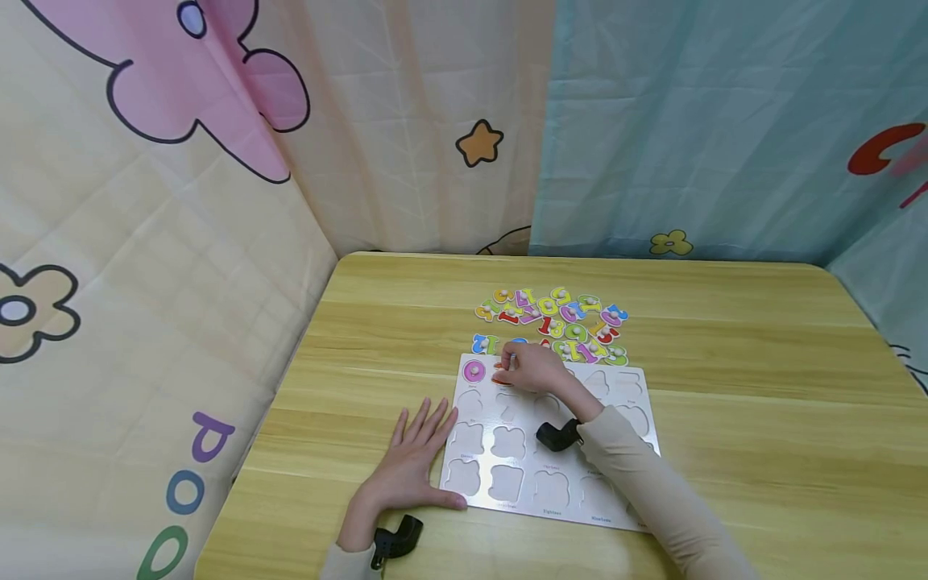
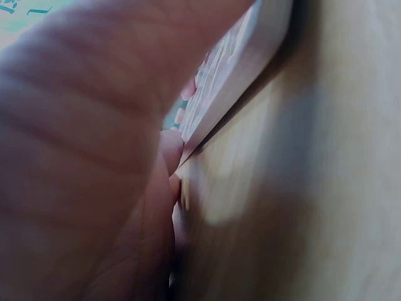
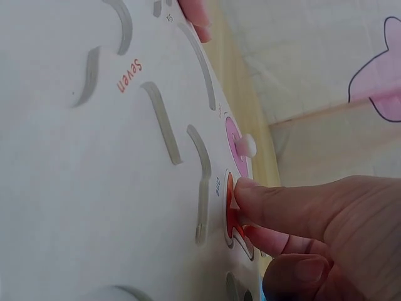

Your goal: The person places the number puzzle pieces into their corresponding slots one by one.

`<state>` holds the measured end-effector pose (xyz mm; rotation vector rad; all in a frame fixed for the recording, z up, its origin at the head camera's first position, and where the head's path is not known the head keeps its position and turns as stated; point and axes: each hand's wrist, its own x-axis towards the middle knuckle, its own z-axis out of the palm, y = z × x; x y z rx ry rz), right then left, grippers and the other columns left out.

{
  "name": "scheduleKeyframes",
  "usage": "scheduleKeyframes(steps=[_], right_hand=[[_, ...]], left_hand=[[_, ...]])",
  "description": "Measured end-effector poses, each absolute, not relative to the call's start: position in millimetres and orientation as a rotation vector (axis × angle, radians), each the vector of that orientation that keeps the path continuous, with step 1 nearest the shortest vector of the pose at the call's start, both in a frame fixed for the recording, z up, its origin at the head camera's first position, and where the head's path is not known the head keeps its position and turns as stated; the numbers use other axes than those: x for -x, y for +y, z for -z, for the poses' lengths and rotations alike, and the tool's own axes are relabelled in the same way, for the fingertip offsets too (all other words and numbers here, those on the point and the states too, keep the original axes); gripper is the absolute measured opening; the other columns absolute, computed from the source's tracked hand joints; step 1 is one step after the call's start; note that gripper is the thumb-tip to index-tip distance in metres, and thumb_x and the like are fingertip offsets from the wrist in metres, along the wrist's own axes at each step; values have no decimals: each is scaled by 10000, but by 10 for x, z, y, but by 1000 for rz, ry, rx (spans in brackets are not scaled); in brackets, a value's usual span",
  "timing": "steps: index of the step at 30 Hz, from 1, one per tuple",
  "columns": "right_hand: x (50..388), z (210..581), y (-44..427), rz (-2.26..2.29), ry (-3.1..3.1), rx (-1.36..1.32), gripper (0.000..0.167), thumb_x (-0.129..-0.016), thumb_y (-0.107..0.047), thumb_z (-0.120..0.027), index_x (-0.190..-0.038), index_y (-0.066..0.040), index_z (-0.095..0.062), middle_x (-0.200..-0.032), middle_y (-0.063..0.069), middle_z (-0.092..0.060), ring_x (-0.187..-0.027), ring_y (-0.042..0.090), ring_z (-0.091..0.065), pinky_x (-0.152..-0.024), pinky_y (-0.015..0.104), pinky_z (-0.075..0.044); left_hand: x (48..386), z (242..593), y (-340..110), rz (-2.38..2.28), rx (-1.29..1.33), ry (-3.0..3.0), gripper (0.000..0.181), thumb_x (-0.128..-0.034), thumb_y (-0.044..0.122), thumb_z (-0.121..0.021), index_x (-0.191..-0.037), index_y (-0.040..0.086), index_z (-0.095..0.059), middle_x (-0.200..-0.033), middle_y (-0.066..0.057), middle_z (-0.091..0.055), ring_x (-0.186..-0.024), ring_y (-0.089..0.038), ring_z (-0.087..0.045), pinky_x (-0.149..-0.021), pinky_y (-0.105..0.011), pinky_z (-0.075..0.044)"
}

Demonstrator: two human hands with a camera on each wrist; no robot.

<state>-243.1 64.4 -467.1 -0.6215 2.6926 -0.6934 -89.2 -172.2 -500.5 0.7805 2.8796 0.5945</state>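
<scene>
A white number puzzle board [image 1: 529,463] with cut-out slots lies on the table. My right hand [image 1: 536,372] reaches over its far left part and pinches a red-orange number one piece [image 3: 231,210] between thumb and fingers. That piece is at the slot labelled One; whether it lies flush I cannot tell. Beside it, a pink zero piece [image 1: 474,371] with a white knob sits in the corner slot. My left hand [image 1: 409,467] rests with fingers spread on the table, thumb and fingertips touching the board's left side.
Several colourful number pieces [image 1: 548,306] lie scattered beyond the board's far edge, some close against it. The wooden table [image 1: 761,403] extends to both sides. Printed curtains [image 1: 435,121] hang behind and to the left.
</scene>
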Motion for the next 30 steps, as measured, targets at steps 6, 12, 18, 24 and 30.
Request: scheduleKeyframes(steps=[6,12,18,24,30], right_hand=[[2435,4677,650,709,2682,602,236,-828,-342,-731,-820,-156,-586,-639,-19,-516,-565,144,-439,-500,267,-310],[2428,4677,660,715,2682,595,244,-823,-353,-733,-826,-155,-590,-636,-19,-513,-564,143,-439,-500,270,-311],[2418,4675,651,701,2695,573,248,-829,-358,-726,-830,-149,-591,-628,-16,-517,-566,149,-443,-502,272,-311],[2405,4696,643,663,2707,555,243,-842,-360,-711,-833,-151,-587,-632,-20,-517,-568,147,-447,-500,269,-309],[2390,4705,648,687,2702,557,250,-847,-355,-706,-824,-138,-585,-626,-7,-515,-567,161,-456,-505,279,-318]], left_hand=[[891,5017,-1726,-611,-778,2876,1226,-635,770,-644,-1523,82,-152,-1579,-94,-55,-1420,-345,19,-1091,-570,50],[893,5022,-1732,-602,-781,2878,1229,-637,782,-629,-1525,87,-141,-1580,-91,-47,-1421,-338,26,-1093,-561,56],[893,5024,-1729,-604,-781,2878,1225,-639,779,-630,-1524,83,-149,-1579,-95,-52,-1420,-340,26,-1093,-564,54],[889,5011,-1725,-616,-770,2868,1221,-640,768,-641,-1524,84,-150,-1579,-95,-50,-1420,-339,30,-1092,-563,59],[886,5012,-1721,-614,-767,2873,1220,-639,767,-645,-1524,86,-154,-1578,-98,-58,-1421,-339,25,-1092,-566,55]])
